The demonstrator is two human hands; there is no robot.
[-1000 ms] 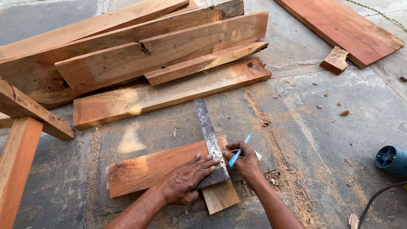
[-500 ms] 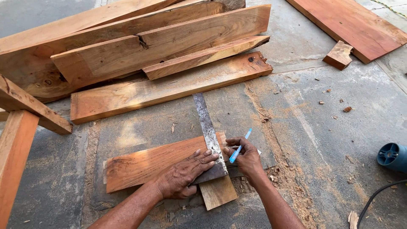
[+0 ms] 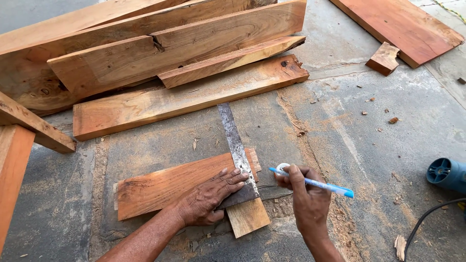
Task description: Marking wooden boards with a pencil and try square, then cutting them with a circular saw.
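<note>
Head view: left hand (image 3: 209, 198) on metal square (image 3: 236, 151), right hand (image 3: 306, 198) around pen (image 3: 314, 183).

view: head-worn, single | faces: steeply down, forward over grey concrete floor (image 3: 369, 145) | range: close, arm's reach | landmark: short reddish wooden board (image 3: 170, 187) low centre, plank pile beyond it

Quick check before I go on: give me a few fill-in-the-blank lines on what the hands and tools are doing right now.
1. The left hand presses a metal ____ flat on the short board.
2. The right hand holds a ____ pen in its grip.
3. The short board lies on a ____ floor dusted with sawdust.
4. At the right edge lies a blue power tool with a black ____.

Missing words: square; blue; concrete; cable
</note>
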